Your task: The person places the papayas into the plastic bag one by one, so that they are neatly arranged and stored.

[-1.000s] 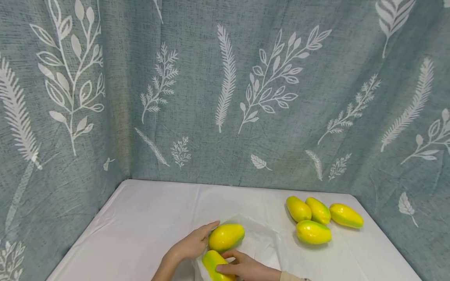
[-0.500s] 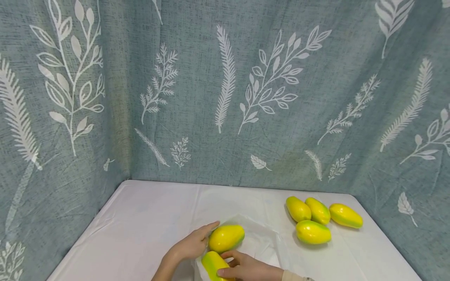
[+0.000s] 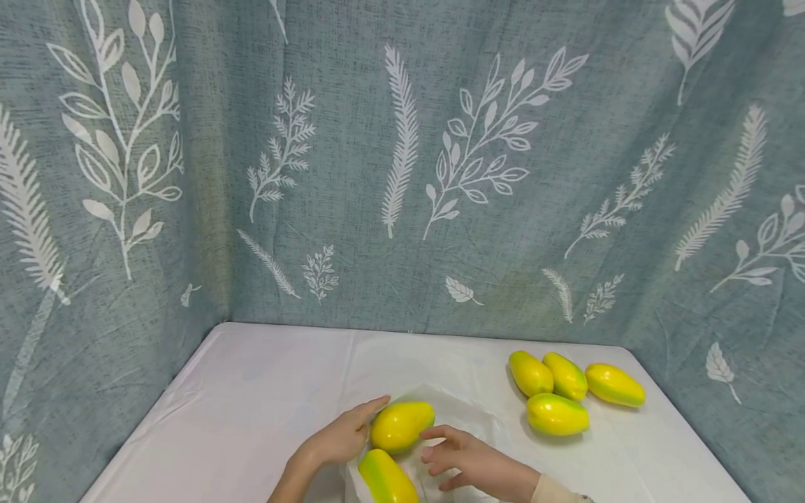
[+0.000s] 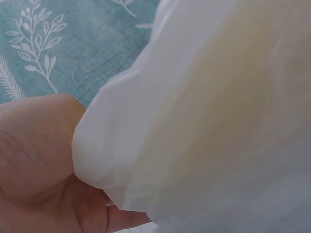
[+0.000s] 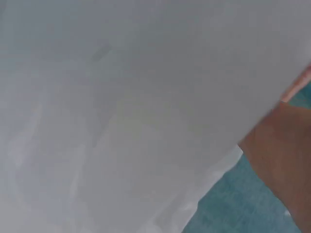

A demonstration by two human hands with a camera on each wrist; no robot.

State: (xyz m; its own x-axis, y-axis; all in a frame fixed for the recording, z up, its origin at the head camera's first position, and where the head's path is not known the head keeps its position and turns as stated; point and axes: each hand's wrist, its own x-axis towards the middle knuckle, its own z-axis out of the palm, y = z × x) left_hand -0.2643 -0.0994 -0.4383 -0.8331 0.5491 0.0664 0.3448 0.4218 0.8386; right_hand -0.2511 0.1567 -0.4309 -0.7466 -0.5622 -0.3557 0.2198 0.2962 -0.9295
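Inside a thin white plastic bag (image 3: 462, 409) at the front of the table lie two yellow-green papayas, an upper papaya (image 3: 401, 426) and a lower papaya (image 3: 386, 478). My left hand (image 3: 339, 436) is at the bag's left side, beside the upper papaya. In the left wrist view the left hand (image 4: 43, 155) holds the bag's edge (image 4: 112, 131) between thumb and fingers; its fingertips are largely hidden by the plastic. Over the bag, right of both papayas, my right hand (image 3: 468, 461) has loosely bent, spread fingers with nothing in them. White plastic (image 5: 121, 121) fills most of the right wrist view.
Several more papayas lie at the table's right: a front papaya (image 3: 557, 414), two behind it, and a far-right papaya (image 3: 614, 385). A white cloth (image 3: 270, 370) covers the table. Blue-green curtains (image 3: 352, 209) with white leaf prints hang behind and at the sides.
My right hand has let go of the lower papaya and moved up and to the right. The papaya stays in the bag. My left hand keeps its place.
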